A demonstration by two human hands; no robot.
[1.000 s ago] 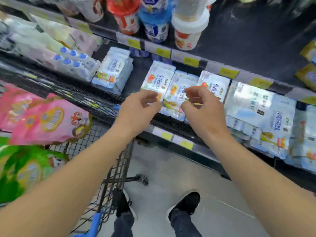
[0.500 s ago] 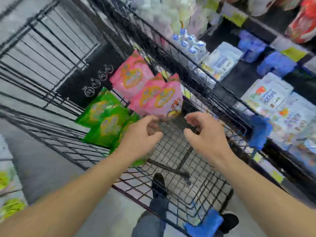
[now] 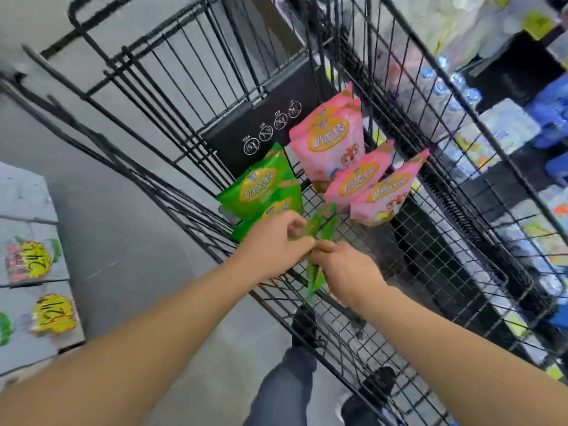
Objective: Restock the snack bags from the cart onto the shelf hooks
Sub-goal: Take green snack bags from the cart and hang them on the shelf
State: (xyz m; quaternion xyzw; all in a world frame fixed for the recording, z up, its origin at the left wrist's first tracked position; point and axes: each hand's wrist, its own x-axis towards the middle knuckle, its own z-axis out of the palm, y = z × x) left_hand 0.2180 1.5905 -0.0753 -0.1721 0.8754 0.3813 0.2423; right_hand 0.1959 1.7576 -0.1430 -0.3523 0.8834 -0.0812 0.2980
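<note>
Inside the cart (image 3: 436, 262), both hands' fingers (image 3: 296, 224) seemingly pinch a green bag (image 3: 318, 229).

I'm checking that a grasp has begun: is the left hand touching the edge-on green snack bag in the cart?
Touching. The head view shows the left hand with fingers curled onto the green snack bag; the right hand grips it too.

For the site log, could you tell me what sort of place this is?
Most likely a supermarket aisle: a wire shopping cart holds green and pink snack bags, and shelves of packaged goods stand alongside.
</note>
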